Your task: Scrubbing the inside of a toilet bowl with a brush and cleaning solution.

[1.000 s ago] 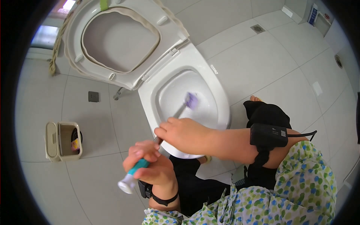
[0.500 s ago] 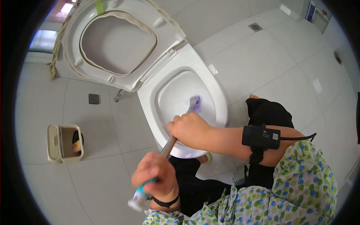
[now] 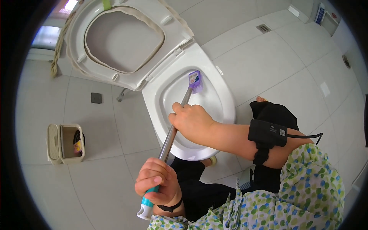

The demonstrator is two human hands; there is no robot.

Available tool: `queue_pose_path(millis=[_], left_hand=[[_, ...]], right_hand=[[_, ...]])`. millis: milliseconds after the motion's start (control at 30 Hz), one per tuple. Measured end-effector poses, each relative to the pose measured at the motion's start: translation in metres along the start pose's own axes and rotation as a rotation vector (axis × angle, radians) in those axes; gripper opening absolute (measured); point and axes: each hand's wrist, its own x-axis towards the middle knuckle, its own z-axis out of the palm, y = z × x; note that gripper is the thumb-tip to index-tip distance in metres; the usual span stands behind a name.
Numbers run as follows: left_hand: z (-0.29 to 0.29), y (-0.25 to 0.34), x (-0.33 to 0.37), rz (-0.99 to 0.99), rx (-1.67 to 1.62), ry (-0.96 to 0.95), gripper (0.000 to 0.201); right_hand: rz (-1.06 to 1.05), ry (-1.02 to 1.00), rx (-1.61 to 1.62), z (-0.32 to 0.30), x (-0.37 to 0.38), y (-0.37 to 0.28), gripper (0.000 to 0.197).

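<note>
A long toilet brush (image 3: 168, 143) with a metal shaft, a teal and white handle end and a purple head slants across the toilet bowl. My left hand (image 3: 158, 179) wraps round it near the teal end. Farther up the shaft, my right hand (image 3: 193, 122) grips it over the front of the bowl. The purple head lies inside the white toilet (image 3: 226, 111), against the far inner wall. Behind the bowl, the raised seat and lid (image 3: 174, 34) lean back, edged with a pale fabric trim.
A beige bin (image 3: 55, 145) stands open at the left with a black coil and a small packet inside. Nearby is a square grey floor plate (image 3: 96, 98). A drain grate (image 3: 263, 28) sits at the far right, and a rope (image 3: 57, 57) hangs at the far left.
The brush head has moved up and away toward the rear of the bowl and now shows sharply. My left hand and the handle end have shifted slightly toward me.
</note>
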Motion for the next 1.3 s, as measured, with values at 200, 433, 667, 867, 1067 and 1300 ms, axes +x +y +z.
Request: queue_pose_path(millis=[200,433,667,867,1067,1300], left_hand=[[-0.004,-0.017,-0.011,-0.194,0.028,-0.045,0.033],[-0.013,-0.051,-0.017,-0.569,-0.019,-0.396,0.027],[-0.029,-0.020,0.042,-0.388,-0.252,-0.382,0.031],[-0.005,-0.003,0.048,-0.205,0.023,-0.378,0.026],[-0.015,0.002,0.050,-0.178,-0.009,-0.395,0.024],[-0.031,0.008,0.059,-0.262,-0.496,-0.630,0.027]], right_hand=[[0.055,-0.159,0.007,0.029,-0.006,0.005,0.008],[0.091,-0.497,0.115,0.045,-0.014,0.022,0.012],[-0.127,-0.195,0.389,0.031,-0.003,0.000,0.010],[-0.176,0.349,0.258,0.049,0.012,0.000,0.008],[-0.081,0.379,0.327,0.053,0.010,-0.017,0.011],[-0.224,-0.164,0.453,0.017,-0.017,-0.042,0.012]])
